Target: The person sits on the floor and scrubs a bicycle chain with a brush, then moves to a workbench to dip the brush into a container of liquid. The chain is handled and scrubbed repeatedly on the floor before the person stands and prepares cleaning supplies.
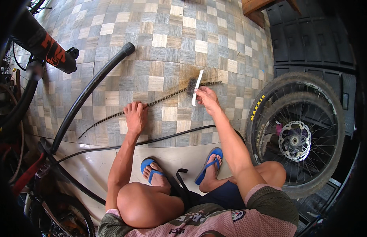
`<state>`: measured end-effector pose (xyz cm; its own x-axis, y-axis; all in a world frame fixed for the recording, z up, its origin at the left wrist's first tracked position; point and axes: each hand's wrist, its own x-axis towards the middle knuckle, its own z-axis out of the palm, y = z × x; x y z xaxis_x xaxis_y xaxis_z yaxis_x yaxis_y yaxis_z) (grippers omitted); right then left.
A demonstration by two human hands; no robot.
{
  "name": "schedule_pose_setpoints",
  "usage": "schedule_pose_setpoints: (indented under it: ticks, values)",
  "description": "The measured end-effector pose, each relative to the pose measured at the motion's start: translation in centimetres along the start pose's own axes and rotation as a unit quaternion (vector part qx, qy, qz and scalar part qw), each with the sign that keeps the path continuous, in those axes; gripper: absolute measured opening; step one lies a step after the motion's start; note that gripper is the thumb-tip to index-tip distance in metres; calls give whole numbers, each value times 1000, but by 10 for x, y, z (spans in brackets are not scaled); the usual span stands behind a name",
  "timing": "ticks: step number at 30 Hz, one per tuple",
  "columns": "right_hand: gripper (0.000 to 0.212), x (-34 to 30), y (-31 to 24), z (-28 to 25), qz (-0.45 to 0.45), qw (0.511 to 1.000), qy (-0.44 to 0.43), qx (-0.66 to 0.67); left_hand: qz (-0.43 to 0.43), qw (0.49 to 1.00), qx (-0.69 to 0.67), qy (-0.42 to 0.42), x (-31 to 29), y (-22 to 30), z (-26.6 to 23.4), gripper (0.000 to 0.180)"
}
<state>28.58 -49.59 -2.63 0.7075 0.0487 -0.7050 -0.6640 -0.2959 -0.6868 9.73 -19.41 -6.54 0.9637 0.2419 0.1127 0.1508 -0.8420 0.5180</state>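
— Where did we have our fingers just then?

— Our right hand (206, 96) had its fingers closed around the lower end of the white-handled wire brush (195, 86), with the handle running almost straight away from us and the dark bristles facing left, sitting on the bicycle chain (152, 103). Our left hand (135, 114) lay flat, fingers together and pointing away from us, pressing the chain down against the tiled floor (163, 43).

— And which way did the chain run from those fingers?

— Its long axis went on a slant: low at our left, near the thick black hose (90, 87), rising to our right and ending a little beyond the brush. So it crossed under our left fingertips and then under the bristles, nearly square to the brush handle. The stretch between our two hands looked straight and lay flat on the tiles.

— Which hand was nearer the part being worked?

— The right, plainly; the brush head touched the chain on a brownish, stained patch of floor. The left held it well to the left of that spot, nearer the chain's middle.

— What lay around us?

— A thin black cable (167, 137) ran on the floor between our hands and our blue sandals (209, 164). A bicycle wheel with a disc rotor (296, 134) lay to our right, clear of the chain, and a bicycle frame (37, 39) stood at far left
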Motion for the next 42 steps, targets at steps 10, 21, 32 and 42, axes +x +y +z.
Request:
schedule_pose_setpoints:
  ticks: [10,21,32,42]
  values:
    - [15,-27,-24,33,-334,852,2,-403,1,1000,3,-3,0,1,-1,22]
    - [23,6,-56,-92,-248,846,21,-471,2,999,24,-25,-3,-1,4,19]
    - [19,28,-18,-82,-304,835,-69,-453,9,1000,23,-1,1,3,2,13]
    - [29,36,-34,-108,-434,741,-36,-512,23,999,32,9,4,4,3,10]
